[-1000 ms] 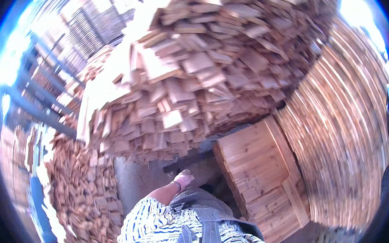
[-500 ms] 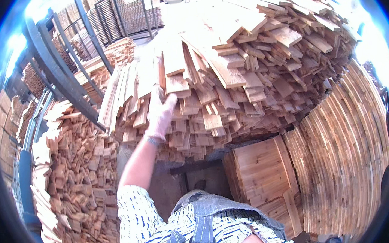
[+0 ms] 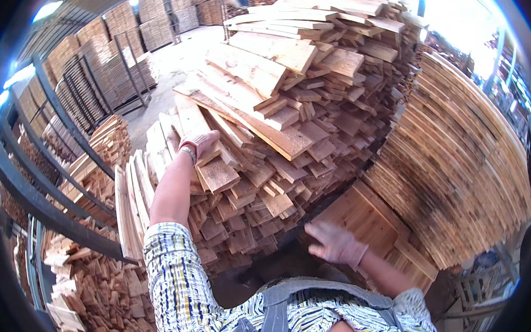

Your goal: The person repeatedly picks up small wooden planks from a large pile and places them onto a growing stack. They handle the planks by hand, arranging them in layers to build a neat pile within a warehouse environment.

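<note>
My left hand (image 3: 201, 145), in a pale glove with a band at the wrist, lies over a wooden board (image 3: 190, 117) on the front left of a big heap of boards (image 3: 256, 61). Its fingers curl round the board's edge, partly hidden. Close by is the end of a short board (image 3: 218, 174). Out in front of my body, my gloved right hand (image 3: 336, 243) is in the air near a stack of flat planks (image 3: 360, 212). Its fingers are apart and hold nothing, slightly blurred.
A tall curved stack of thin boards (image 3: 464, 165) rises on the right. Dark metal bars (image 3: 51, 214) stand at the left, beside a pile of short offcuts (image 3: 106, 288). Further stacks of timber (image 3: 152, 20) fill the back left.
My view has turned, so the heap sits further left and lower. My left hand has closed over a board. My right hand has come into view with spread fingers.
</note>
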The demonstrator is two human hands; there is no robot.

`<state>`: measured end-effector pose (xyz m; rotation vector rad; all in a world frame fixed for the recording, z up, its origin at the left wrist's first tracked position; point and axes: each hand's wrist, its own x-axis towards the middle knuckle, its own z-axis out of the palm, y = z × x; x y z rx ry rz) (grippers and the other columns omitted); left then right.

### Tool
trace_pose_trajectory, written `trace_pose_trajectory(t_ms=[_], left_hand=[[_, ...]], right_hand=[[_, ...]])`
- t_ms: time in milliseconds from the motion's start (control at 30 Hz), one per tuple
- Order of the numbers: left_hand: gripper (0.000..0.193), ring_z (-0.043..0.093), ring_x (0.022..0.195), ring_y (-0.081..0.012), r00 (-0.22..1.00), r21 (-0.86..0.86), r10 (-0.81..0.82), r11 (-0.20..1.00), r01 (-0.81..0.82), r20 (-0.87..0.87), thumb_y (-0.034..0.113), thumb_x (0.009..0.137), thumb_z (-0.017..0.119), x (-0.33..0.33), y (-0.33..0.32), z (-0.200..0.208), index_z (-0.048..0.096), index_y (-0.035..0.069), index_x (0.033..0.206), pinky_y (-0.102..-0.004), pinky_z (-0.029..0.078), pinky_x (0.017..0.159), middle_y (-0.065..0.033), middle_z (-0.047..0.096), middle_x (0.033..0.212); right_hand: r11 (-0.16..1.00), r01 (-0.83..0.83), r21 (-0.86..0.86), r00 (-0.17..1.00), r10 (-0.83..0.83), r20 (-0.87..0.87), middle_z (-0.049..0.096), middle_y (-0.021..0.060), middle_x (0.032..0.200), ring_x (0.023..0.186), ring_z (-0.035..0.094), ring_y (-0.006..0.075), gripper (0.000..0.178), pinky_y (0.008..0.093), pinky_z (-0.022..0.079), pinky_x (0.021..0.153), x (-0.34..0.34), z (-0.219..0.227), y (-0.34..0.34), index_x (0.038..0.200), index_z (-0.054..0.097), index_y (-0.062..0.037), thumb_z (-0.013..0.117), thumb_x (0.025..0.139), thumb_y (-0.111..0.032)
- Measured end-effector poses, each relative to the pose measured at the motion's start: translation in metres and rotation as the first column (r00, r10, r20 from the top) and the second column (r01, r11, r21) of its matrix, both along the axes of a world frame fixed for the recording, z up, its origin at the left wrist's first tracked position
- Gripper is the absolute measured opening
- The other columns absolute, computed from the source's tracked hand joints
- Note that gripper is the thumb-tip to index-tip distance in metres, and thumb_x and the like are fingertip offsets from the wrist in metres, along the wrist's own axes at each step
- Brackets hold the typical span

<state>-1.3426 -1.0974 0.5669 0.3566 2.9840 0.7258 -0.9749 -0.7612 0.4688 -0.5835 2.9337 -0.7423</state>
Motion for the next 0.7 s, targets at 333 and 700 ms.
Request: trace_pose_trajectory(t_ms=[333,700], left_hand=[[0.091,0.055,0.13,-0.0382,0.894,0.106,0.446,0.888,-0.447,0.037,0.048,0.076,0.075,0.053,-0.017,0.019,0.041,0.0,0.146,-0.0399,0.043,0.111,-0.0277,0.055,0.141],[0.103,0.054,0.129,-0.0423,0.93,0.202,0.359,0.908,-0.368,0.078,0.048,0.076,0.074,0.052,-0.014,0.012,0.024,-0.002,0.152,-0.0436,0.046,0.107,-0.0343,0.049,0.142]], right_hand=[[0.807,0.388,0.446,0.862,-0.146,-0.485,0.045,0.0257,0.147,0.133,0.05,0.0361,0.067,0.0433,0.044,0.111,-0.21,0.286,-0.098,0.151,0.04,-0.01,0.062,0.097,-0.042],[0.553,0.554,0.622,0.814,-0.203,-0.545,0.063,0.0242,0.127,0.111,0.064,0.0358,0.046,0.0517,0.052,0.09,-0.305,0.265,-0.104,0.134,0.059,-0.0106,0.058,0.091,-0.028]])
